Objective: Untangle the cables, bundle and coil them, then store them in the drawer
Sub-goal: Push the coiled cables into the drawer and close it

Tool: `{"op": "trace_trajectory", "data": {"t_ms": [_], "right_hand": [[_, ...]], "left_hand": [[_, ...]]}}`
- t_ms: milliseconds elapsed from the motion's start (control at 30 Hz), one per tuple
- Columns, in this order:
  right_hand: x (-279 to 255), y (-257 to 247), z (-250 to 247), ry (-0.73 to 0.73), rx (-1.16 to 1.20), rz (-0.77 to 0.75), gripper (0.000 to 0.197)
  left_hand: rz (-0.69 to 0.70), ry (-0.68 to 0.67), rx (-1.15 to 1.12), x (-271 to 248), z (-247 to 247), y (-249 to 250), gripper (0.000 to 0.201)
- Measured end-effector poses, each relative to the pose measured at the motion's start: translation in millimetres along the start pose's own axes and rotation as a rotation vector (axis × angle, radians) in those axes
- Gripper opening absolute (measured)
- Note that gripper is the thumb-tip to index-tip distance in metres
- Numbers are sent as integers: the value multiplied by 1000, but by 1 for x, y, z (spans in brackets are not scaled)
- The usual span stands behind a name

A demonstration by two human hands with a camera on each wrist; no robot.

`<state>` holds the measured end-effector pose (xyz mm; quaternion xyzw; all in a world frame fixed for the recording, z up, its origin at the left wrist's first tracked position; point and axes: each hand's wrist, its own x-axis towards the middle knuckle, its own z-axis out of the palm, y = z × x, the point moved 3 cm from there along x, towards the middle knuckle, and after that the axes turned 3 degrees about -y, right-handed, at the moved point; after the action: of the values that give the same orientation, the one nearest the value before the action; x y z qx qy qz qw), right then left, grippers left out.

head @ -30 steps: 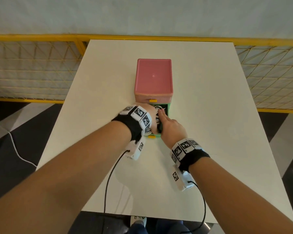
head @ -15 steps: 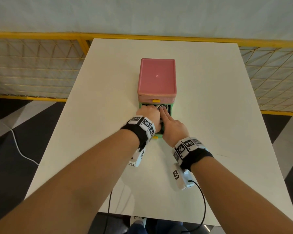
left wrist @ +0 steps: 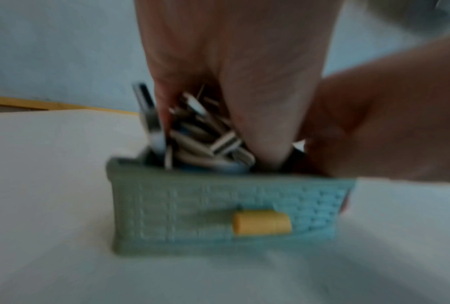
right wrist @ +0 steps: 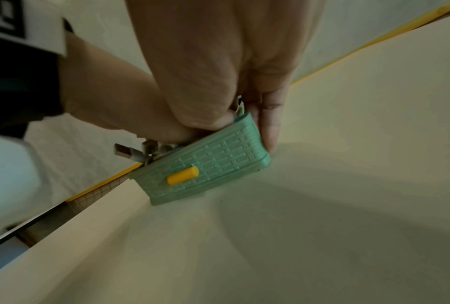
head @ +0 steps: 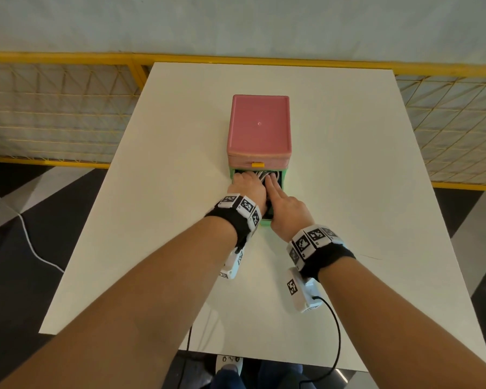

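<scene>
A pink drawer box (head: 258, 127) stands mid-table with its green lower drawer (head: 284, 175) pulled out toward me. A bundle of grey and white cables (head: 264, 175) with plugs lies inside it, and plug ends (left wrist: 205, 133) stick up above the woven front wall (left wrist: 218, 205). My left hand (head: 246, 183) reaches down into the drawer's left side, fingers curled into the cables. My right hand (head: 275, 189) presses two straight fingers on the cables, and one finger (right wrist: 269, 127) lies along the drawer's outer right wall. The drawer's floor is hidden.
The drawer front carries a yellow handle (right wrist: 182, 175), and the shut upper drawer has its own yellow handle (head: 258, 164). The white table (head: 348, 192) is bordered by a yellow mesh railing (head: 54, 113). Black wrist-camera cords (head: 337, 341) hang off the near edge.
Both hands have slid a little farther toward the box over the cables. The drawer is still pulled out about as far.
</scene>
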<state>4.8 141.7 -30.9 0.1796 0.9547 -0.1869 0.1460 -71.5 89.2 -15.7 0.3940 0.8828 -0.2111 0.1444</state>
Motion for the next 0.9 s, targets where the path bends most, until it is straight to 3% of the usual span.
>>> {"op": "trace_trajectory", "data": {"t_ms": [133, 300, 400, 533, 600, 700, 800, 900], "right_hand": [[1, -2, 0, -22, -19, -9, 82], [0, 0, 0, -21, -4, -28, 84], [0, 1, 2, -5, 18, -39, 85], [0, 3, 6, 12, 14, -54, 84], [-1, 3, 8, 26, 18, -58, 83], [-7, 2, 9, 44, 46, -30, 81], [-15, 2, 6, 144, -62, -30, 71], [-22, 6, 1, 368, -100, -128, 54]], "left_hand": [[11, 89, -109, -6, 2, -4, 61], [-79, 69, -117, 1, 6, 2, 40], [-77, 73, -180, -1, 2, -1, 41], [60, 71, -529, -17, -8, -23, 60], [81, 81, -707, -28, -8, -42, 56], [94, 191, -796, -42, -3, -54, 44], [146, 194, -783, -47, 3, -43, 31], [163, 170, -747, -47, 12, -28, 26]]}}
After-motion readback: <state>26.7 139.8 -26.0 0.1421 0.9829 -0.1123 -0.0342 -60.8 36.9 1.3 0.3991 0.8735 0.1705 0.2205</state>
